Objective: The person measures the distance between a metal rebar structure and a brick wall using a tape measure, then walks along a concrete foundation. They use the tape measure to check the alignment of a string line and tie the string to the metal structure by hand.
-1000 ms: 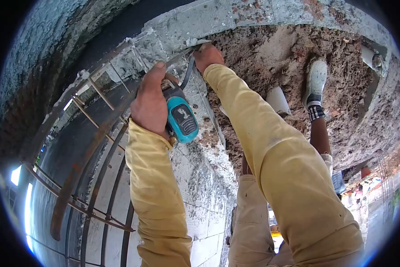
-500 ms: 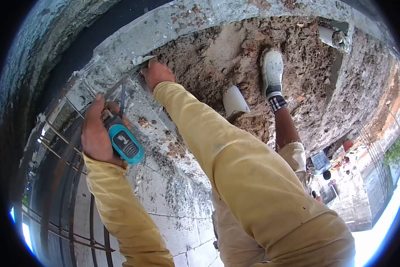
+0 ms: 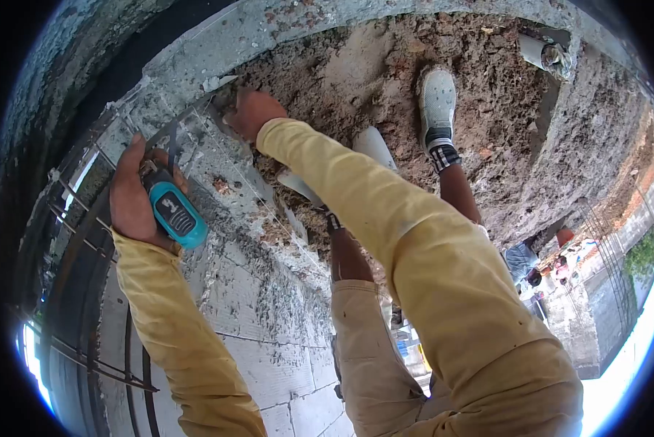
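Observation:
My left hand (image 3: pixel 134 197) is closed round a teal-and-black tape measure (image 3: pixel 175 213), above the concrete edge on the left. A narrow dark strip (image 3: pixel 172 142), apparently its blade, rises from the tool. My right hand (image 3: pixel 258 115) is closed at the inner edge of the concrete beam (image 3: pixel 196 138), beside the soil. Whatever its fingertips hold, if anything, is hidden. A pale flat piece (image 3: pixel 219 82) lies just beyond that hand. A thin string (image 3: pixel 272 211) runs along the beam below my right forearm.
Rust-brown soil (image 3: pixel 385 58) fills the area ahead, with a pale pipe (image 3: pixel 374 148) sticking out and another pipe (image 3: pixel 534 51) at the far corner. A person's shoe (image 3: pixel 438 98) stands on the soil. Steel bars (image 3: pixel 87 211) stand at left. A block wall (image 3: pixel 269 357) drops away below.
My left hand and the tape measure have shifted left and slightly up in view. My right hand sits a little lower, drawn back from the pale piece. A second foot now shows under my right forearm.

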{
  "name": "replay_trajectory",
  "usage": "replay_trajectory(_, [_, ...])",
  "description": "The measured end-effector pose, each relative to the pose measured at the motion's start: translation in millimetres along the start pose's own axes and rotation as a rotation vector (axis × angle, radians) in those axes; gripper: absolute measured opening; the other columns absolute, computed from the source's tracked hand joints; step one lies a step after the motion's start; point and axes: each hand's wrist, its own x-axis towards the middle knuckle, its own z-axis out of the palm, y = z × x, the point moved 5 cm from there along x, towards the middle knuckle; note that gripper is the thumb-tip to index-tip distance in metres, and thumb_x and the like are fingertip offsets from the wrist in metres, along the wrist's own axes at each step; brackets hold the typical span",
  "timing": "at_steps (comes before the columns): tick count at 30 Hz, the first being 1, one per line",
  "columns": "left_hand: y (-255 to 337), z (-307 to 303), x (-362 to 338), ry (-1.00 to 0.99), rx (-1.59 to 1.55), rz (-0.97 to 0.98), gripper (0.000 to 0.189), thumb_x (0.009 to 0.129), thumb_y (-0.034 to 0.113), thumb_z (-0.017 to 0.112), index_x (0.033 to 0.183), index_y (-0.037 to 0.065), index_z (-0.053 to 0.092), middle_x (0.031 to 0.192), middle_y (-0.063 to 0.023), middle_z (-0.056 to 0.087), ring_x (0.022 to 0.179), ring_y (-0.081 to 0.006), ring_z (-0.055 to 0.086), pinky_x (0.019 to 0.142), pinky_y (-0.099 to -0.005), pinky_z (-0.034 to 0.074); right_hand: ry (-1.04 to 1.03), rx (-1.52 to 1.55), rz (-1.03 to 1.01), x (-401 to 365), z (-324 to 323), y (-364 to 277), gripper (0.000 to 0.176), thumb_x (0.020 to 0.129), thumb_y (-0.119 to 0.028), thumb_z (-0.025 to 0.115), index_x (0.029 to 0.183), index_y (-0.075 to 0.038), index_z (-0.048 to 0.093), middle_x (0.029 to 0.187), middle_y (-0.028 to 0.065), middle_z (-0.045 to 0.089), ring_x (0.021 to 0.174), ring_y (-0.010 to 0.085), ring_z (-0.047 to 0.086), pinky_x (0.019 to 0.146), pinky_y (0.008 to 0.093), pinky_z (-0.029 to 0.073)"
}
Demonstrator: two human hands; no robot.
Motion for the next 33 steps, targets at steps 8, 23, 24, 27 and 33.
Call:
replay_trajectory(8, [4,-3,3,-0.001,0.064,0.036,0.040,0.081,0.042,0.063,0.080,0.003,0.052,0.057,-0.0102,0.055,0.046,-0.0195,0.055,0.045,-0.0278,0.046,-0.006,-0.150,-0.093,-32,-117,131,0.039,0.080,-0.038,0.068,0.090,-0.002,0.056,0.066,0.0085,0.059,0.058,0.0158,0.058,0.057,0.0321,0.047])
replay_trajectory(23, [6,5,-4,0.034,0.163,-0.008,0.043,0.083,0.046,0.060,0.067,0.006,0.056,0.055,-0.0092,0.055,0.050,-0.0209,0.054,0.053,-0.0312,0.046,0.002,0.650,0.110,-174,-204,206,0.032,0.083,-0.030,0.070,0.095,-0.004,0.056,0.074,0.0012,0.060,0.061,0.0088,0.058,0.057,0.0221,0.050])
replay_trajectory(24, [7,8,-6,0.053,0.162,0.008,0.043,0.081,0.046,0.062,0.064,0.007,0.055,0.054,-0.0092,0.054,0.048,-0.0206,0.054,0.052,-0.0301,0.046,0.004,0.654,0.098,-180,-208,206,0.035,0.085,-0.031,0.068,0.103,-0.002,0.059,0.077,0.0017,0.061,0.063,0.0091,0.059,0.059,0.0221,0.051])
replay_trajectory(27, [8,13,-14,0.068,0.190,-0.026,0.043,0.081,0.047,0.062,0.065,0.008,0.055,0.054,-0.0093,0.055,0.048,-0.0197,0.054,0.049,-0.0291,0.046,0.032,0.694,0.072,-195,-222,208,0.048,0.087,-0.035,0.064,0.120,-0.002,0.054,0.083,0.0024,0.063,0.071,0.0090,0.060,0.064,0.0221,0.052])
replay_trajectory(33, [-9,18,-49,0.016,0.225,-0.162,0.049,0.081,0.054,0.059,0.071,0.007,0.057,0.054,-0.0094,0.055,0.050,-0.0216,0.056,0.052,-0.0305,0.048,0.009,0.888,0.010,-223,-243,181,0.036,0.089,-0.028,0.063,0.113,-0.003,0.054,0.082,0.0022,0.062,0.075,0.0076,0.058,0.067,0.0221,0.050])
